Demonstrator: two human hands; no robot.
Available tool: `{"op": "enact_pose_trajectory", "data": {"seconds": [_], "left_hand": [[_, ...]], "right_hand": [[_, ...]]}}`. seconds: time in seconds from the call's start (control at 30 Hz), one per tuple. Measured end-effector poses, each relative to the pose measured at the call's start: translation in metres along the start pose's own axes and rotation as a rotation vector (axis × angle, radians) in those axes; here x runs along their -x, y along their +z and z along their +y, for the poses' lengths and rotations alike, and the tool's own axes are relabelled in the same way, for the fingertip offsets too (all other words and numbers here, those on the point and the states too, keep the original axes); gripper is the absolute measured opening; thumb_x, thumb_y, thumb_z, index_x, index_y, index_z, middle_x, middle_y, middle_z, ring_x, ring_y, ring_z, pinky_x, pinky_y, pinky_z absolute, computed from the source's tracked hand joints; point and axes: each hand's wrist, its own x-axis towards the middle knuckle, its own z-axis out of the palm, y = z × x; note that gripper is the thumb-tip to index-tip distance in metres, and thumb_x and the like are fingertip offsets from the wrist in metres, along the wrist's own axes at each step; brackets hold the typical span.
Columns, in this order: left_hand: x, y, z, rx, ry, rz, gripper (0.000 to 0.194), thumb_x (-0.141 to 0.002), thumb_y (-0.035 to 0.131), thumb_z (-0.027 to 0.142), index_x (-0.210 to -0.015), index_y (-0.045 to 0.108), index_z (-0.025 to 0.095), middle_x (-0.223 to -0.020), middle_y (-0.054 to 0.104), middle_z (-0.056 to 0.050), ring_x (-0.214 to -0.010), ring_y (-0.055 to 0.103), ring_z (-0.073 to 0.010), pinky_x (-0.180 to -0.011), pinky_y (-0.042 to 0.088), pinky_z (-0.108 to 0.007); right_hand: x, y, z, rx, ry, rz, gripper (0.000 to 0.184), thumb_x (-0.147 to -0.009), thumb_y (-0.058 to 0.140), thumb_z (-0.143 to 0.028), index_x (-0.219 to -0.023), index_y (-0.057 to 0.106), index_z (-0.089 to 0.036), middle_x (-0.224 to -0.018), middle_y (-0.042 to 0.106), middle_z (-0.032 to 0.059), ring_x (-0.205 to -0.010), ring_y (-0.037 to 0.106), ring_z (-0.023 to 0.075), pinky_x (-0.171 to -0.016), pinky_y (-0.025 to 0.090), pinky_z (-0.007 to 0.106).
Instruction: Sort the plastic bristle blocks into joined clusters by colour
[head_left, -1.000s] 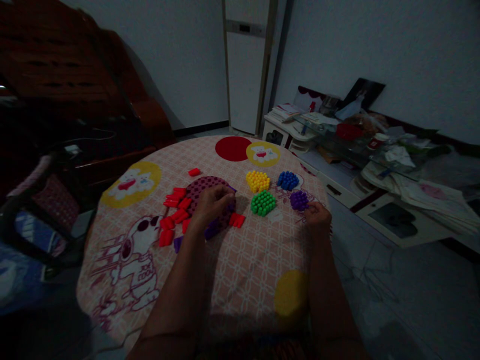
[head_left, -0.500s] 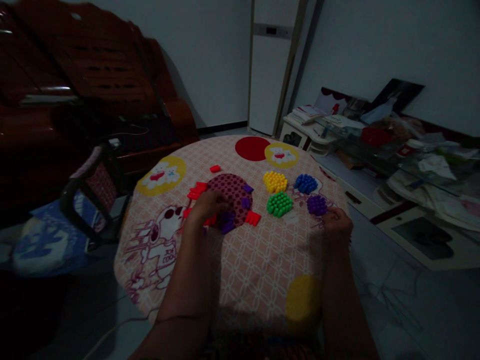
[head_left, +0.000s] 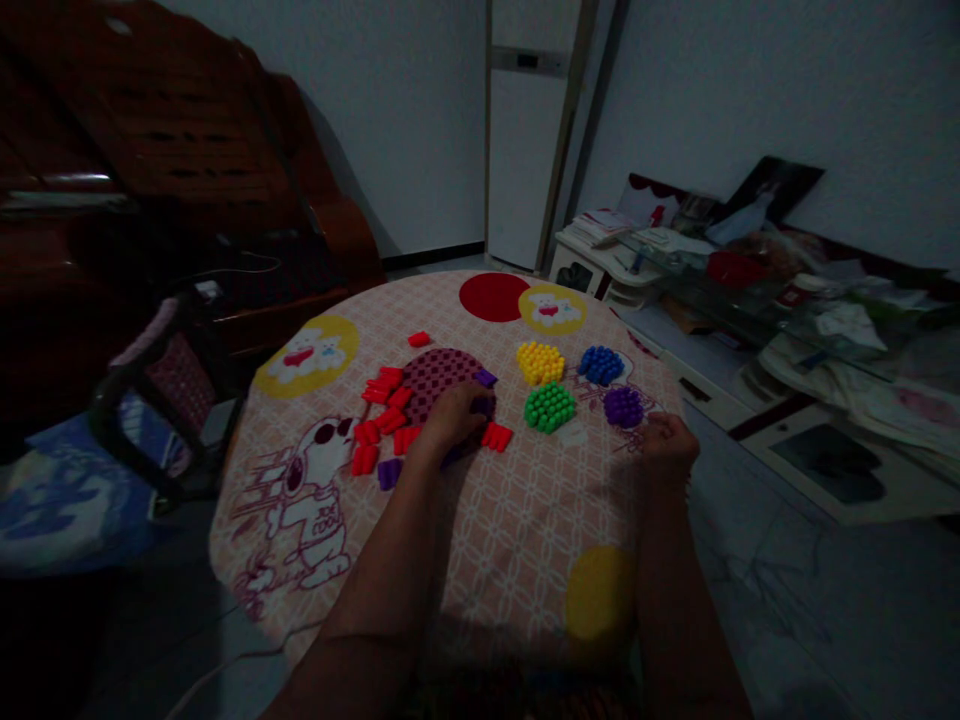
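The left hand has moved across the round dotted patch on the cloth, away from the red pieces and over to the purple ones. That leaves the reds more open to view, with a purple piece beside them, and puts its curled fingertips by the patch's right side, near another purple piece. Its grip is bent downward; whether it holds anything, I cannot tell. The right hand stays just beside the purple cluster, its fingers drawn together; I cannot tell if that grip has a piece in it.

No container shows around the pieces: the yellow cluster, green cluster and blue cluster sit directly on the clothed counter, between the hands and toward the far side, with more red pieces near the green
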Motion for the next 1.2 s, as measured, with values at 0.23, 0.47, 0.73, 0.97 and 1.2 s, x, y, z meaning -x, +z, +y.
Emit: {"op": "enact_pose_trajectory", "data": {"seconds": [0.23, 0.47, 0.73, 0.97, 1.2], "left_hand": [[-0.004, 0.006, -0.008, 0.002, -0.033, 0.048, 0.035, -0.080, 0.060, 0.015, -0.108, 0.079, 0.023, -0.111, 0.079, -0.008, -0.105, 0.070, -0.0277, -0.096, 0.050, -0.036], [0.003, -0.014, 0.021, 0.137, 0.019, 0.068, 0.021, -0.085, 0.057, 0.026, -0.091, 0.075, 0.016, -0.079, 0.072, -0.005, -0.072, 0.064, -0.0203, -0.070, 0.045, -0.030], [0.006, 0.008, 0.071, 0.328, 0.273, -0.194, 0.018, -0.089, 0.056, 0.028, -0.085, 0.069, 0.016, -0.079, 0.068, -0.003, -0.072, 0.059, -0.0160, -0.067, 0.042, -0.026], [0.006, 0.024, 0.072, 0.324, 0.319, -0.209, 0.018, -0.089, 0.057, 0.026, -0.094, 0.071, 0.018, -0.089, 0.073, -0.004, -0.082, 0.065, -0.0178, -0.074, 0.046, -0.026], [0.002, 0.008, 0.058, 0.364, 0.186, -0.091, 0.029, -0.089, 0.057, 0.031, -0.108, 0.072, 0.015, -0.092, 0.076, -0.006, -0.079, 0.067, -0.0179, -0.073, 0.049, -0.028]], "right_hand": [[0.004, 0.000, -0.013, -0.052, 0.067, 0.071, 0.036, -0.074, 0.051, -0.034, -0.096, 0.071, -0.013, -0.065, 0.066, 0.0031, -0.051, 0.055, 0.0167, -0.051, 0.041, 0.027], [0.015, 0.004, -0.041, -0.199, 0.006, -0.044, 0.030, -0.079, 0.063, -0.039, -0.091, 0.074, -0.014, -0.070, 0.070, 0.0043, -0.058, 0.061, 0.0170, -0.054, 0.048, 0.027], [0.040, 0.025, -0.096, -0.457, -0.093, -0.578, 0.034, -0.083, 0.070, -0.044, -0.103, 0.078, -0.019, -0.089, 0.074, 0.0067, -0.071, 0.067, 0.0180, -0.065, 0.057, 0.030], [0.042, 0.024, -0.099, -0.472, -0.044, -0.665, 0.024, -0.079, 0.071, -0.041, -0.081, 0.074, -0.018, -0.070, 0.068, 0.0020, -0.061, 0.061, 0.0152, -0.056, 0.049, 0.025], [-0.006, 0.002, -0.048, -0.335, 0.076, -0.022, 0.031, -0.073, 0.070, -0.047, -0.080, 0.068, -0.017, -0.062, 0.066, 0.0019, -0.057, 0.062, 0.0180, -0.057, 0.051, 0.030]]}}
